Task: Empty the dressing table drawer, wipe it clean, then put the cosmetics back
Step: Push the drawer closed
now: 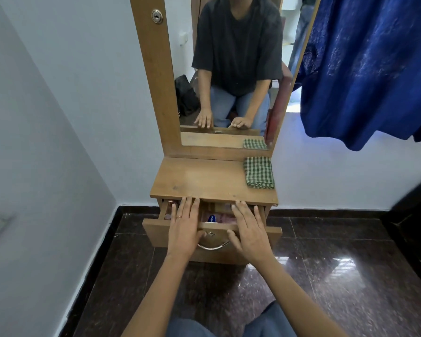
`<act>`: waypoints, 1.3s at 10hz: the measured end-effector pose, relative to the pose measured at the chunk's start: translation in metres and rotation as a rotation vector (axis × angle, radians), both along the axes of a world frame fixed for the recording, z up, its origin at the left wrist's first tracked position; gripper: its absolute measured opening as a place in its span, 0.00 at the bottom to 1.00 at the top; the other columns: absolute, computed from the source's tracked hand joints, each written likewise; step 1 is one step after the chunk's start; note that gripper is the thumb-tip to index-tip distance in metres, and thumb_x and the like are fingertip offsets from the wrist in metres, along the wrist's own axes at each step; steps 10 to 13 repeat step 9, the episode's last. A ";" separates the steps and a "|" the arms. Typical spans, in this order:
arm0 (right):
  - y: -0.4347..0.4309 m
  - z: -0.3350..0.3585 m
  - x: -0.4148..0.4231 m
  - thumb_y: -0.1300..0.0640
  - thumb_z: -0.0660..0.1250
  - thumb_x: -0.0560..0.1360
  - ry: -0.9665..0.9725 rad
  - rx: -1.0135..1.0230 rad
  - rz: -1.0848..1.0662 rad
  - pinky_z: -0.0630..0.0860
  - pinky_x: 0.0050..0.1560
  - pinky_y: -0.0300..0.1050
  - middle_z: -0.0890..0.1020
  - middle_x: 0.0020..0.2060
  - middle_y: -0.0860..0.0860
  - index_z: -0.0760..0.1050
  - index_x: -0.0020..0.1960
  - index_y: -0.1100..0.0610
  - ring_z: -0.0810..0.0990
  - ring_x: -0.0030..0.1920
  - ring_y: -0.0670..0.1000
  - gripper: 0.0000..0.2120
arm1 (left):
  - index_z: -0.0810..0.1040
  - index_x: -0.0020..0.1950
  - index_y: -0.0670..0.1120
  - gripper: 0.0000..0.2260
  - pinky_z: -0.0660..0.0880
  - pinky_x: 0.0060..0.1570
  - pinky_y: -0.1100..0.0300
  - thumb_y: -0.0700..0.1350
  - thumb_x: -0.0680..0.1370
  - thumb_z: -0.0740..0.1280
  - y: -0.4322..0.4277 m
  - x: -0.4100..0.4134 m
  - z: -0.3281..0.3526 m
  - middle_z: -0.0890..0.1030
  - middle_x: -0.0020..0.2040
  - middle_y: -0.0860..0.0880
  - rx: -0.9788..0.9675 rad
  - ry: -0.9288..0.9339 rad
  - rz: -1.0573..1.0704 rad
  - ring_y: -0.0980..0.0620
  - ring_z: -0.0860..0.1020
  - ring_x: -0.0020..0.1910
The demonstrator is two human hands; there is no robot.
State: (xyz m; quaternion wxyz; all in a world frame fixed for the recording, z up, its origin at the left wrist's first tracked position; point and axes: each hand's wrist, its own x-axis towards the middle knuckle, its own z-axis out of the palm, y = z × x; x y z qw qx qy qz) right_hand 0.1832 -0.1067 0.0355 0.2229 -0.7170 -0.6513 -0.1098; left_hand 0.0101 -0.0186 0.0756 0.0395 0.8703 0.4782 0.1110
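Drawer (156, 233) out partway under the bench (204, 181), long side running left to right. Left hand (184, 224) and right hand (249, 229) lie flat across its front edge, fingers (187, 207) straight and slightly spread. A blue-labelled container (212, 218) sits inside, between them.

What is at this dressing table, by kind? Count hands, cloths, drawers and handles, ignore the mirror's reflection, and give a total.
Hands: 2, the left hand and the right hand
Cloths: 1, the checked cloth
Drawers: 1, the drawer, partly pulled out
Handles: 1, the metal handle
Total: 5
The drawer's contents are mostly hidden and are not counted.
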 end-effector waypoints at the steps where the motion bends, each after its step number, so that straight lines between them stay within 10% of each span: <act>1: 0.017 -0.003 0.005 0.51 0.61 0.75 -0.044 0.020 -0.044 0.47 0.77 0.52 0.64 0.73 0.56 0.63 0.73 0.61 0.57 0.76 0.53 0.29 | 0.49 0.78 0.46 0.40 0.37 0.72 0.52 0.47 0.75 0.71 0.015 0.009 -0.003 0.51 0.79 0.45 0.034 -0.014 0.008 0.48 0.47 0.78; 5: 0.070 -0.002 0.032 0.55 0.73 0.68 -0.152 0.019 -0.174 0.44 0.76 0.54 0.68 0.71 0.59 0.65 0.71 0.63 0.59 0.74 0.55 0.35 | 0.69 0.69 0.39 0.40 0.62 0.69 0.44 0.42 0.60 0.80 0.072 0.029 -0.022 0.75 0.66 0.41 0.161 0.025 -0.004 0.44 0.72 0.68; 7: 0.076 -0.006 0.034 0.61 0.74 0.63 -0.181 0.030 -0.176 0.45 0.76 0.54 0.68 0.71 0.57 0.66 0.71 0.62 0.60 0.74 0.54 0.38 | 0.67 0.71 0.40 0.40 0.59 0.71 0.45 0.38 0.61 0.78 0.078 0.031 -0.025 0.74 0.68 0.42 0.180 0.027 -0.018 0.45 0.71 0.68; 9: 0.072 0.009 0.029 0.54 0.66 0.68 0.016 0.139 -0.047 0.48 0.76 0.55 0.59 0.75 0.56 0.61 0.74 0.62 0.54 0.77 0.54 0.36 | 0.58 0.76 0.42 0.43 0.48 0.75 0.45 0.65 0.69 0.65 0.074 0.027 -0.016 0.64 0.75 0.45 0.157 -0.003 -0.149 0.49 0.60 0.75; 13: 0.072 0.009 0.029 0.54 0.66 0.68 0.016 0.139 -0.047 0.48 0.76 0.55 0.59 0.75 0.56 0.61 0.74 0.62 0.54 0.77 0.54 0.36 | 0.58 0.76 0.42 0.43 0.48 0.75 0.45 0.65 0.69 0.65 0.074 0.027 -0.016 0.64 0.75 0.45 0.157 -0.003 -0.149 0.49 0.60 0.75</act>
